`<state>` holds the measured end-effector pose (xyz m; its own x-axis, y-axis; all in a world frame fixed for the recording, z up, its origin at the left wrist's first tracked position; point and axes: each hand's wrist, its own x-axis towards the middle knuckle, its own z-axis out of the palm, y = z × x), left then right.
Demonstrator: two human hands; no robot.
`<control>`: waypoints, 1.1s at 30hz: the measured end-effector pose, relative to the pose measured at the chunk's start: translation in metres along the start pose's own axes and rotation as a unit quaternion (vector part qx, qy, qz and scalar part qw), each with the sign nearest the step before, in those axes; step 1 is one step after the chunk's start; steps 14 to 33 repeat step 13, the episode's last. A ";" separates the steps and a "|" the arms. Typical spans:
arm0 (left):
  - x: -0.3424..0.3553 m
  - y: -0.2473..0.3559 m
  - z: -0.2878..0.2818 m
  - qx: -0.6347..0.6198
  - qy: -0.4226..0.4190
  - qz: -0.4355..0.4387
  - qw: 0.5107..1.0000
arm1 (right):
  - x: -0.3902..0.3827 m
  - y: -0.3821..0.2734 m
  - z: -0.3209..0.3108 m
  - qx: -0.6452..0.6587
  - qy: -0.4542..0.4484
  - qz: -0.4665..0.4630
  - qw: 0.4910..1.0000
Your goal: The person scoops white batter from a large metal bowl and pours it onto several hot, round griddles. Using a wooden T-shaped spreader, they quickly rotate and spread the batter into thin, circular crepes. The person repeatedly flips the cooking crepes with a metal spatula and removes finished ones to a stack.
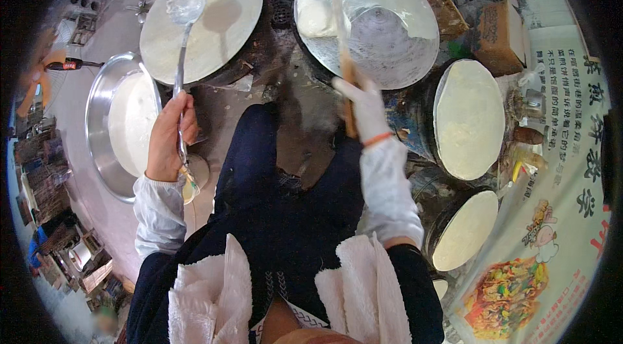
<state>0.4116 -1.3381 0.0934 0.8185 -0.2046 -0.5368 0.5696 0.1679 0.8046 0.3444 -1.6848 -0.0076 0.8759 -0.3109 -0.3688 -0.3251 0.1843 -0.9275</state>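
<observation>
My bare left hand [170,140] grips the handle of a metal ladle [180,71]. The ladle's bowl, coated in white batter, hangs over the left round griddle, where a thin pale batter sheet [162,52] lies. My right hand [366,107], in a white glove, is closed around a long flat wooden stick [341,20]. That stick reaches across the right round griddle [383,55]. A lump of white batter [316,18] sits on the griddle's left side, beside the stick. Wet batter smears curve along its far side, while grey metal shows through elsewhere.
Left of my left hand stands a steel basin [96,127] of white batter [130,123]. Two more griddles with pale sheets, one [470,120] farther and one [466,230] nearer, stand at right. A cardboard box [500,36] and a printed banner [558,169] lie beyond.
</observation>
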 end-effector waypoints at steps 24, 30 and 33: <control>-0.015 0.006 -0.075 -0.012 0.004 0.050 0.999 | -0.029 0.049 0.142 0.127 0.166 0.056 0.976; -0.015 0.006 -0.075 -0.012 0.004 0.050 0.999 | -0.029 0.049 0.142 0.127 0.166 0.056 0.976; -0.015 0.006 -0.075 -0.012 0.004 0.050 0.999 | -0.029 0.049 0.142 0.127 0.166 0.056 0.976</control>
